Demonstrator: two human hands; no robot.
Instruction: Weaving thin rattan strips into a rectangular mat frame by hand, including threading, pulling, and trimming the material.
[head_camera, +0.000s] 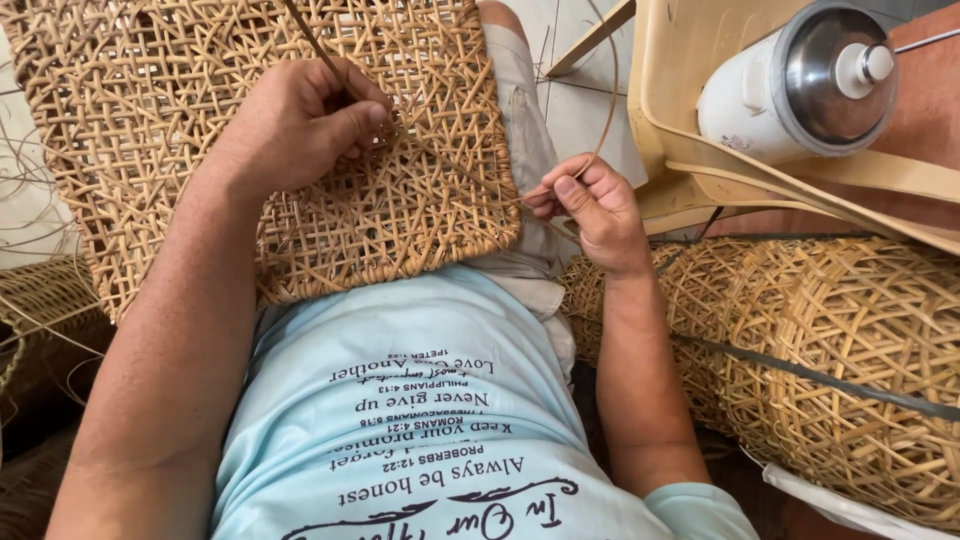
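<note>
A flat woven rattan panel (150, 110) with an open lattice weave rests on my lap. My left hand (300, 120) lies on top of the panel with its fingers pinched on a thin rattan strip (312, 38) that rises toward the top edge. My right hand (590, 205) is at the panel's right edge, thumb and fingers closed on a thin strand (612, 90) that curves up and away. The lower end of that strand is hidden behind my fingers.
Several woven rattan baskets (850, 350) lie at the right beside my leg. A cream plastic chair (700, 110) holds a white and metal flask (800, 85) at the upper right. Another basket (40, 300) and loose strands sit at the left on the tiled floor.
</note>
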